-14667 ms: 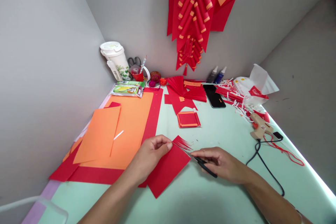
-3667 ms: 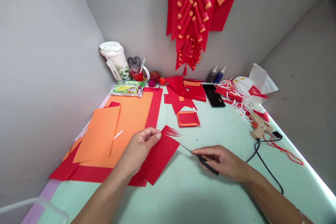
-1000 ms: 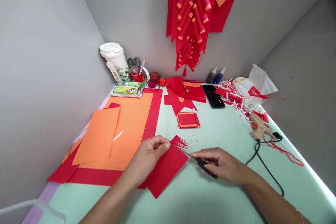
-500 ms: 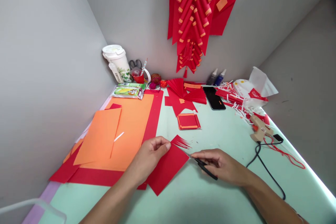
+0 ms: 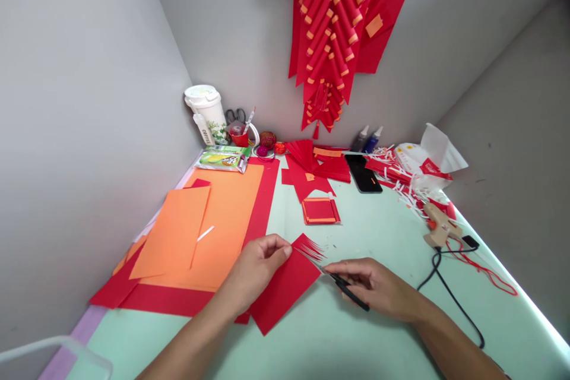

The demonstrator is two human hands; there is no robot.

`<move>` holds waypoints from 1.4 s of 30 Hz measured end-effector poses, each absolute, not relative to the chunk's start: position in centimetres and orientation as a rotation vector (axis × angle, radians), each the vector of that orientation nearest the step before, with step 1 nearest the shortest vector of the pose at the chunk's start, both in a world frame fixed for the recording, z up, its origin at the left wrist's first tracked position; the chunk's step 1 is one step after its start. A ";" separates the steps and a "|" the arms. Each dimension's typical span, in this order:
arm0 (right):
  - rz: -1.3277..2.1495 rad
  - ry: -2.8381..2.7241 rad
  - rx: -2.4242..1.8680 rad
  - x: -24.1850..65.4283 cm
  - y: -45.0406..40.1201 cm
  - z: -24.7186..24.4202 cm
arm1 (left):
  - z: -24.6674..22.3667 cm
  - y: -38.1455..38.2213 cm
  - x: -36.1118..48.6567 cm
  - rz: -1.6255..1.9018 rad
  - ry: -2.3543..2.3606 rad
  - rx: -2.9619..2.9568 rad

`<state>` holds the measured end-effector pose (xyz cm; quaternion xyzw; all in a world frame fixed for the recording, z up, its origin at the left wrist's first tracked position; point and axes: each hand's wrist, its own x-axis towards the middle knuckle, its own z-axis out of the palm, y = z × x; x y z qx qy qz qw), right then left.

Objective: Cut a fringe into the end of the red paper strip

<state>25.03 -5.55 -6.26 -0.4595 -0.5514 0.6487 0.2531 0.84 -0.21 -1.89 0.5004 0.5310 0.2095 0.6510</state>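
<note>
Hanging red decoration: top cut off. I can't make out the tips of the scissors at the red sheet. White bag's print too small.

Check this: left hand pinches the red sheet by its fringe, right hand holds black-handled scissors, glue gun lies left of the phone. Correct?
One error: the glue gun lies to the right of the phone, as the head view shows. The rest stands: left hand pinches the red sheet by its fringe, right hand holds black-handled scissors.
</note>
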 end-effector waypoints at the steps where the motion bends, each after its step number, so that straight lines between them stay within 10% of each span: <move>1: 1.761 -1.503 -1.246 25.0 -5.6 -6.2 | -1.9 -0.3 0.9 0.471 1.210 1.138; 42: 1.821 -1.397 -1.138 24.3 -5.8 -7.6 | -1.8 -0.4 1.1 0.501 1.203 1.130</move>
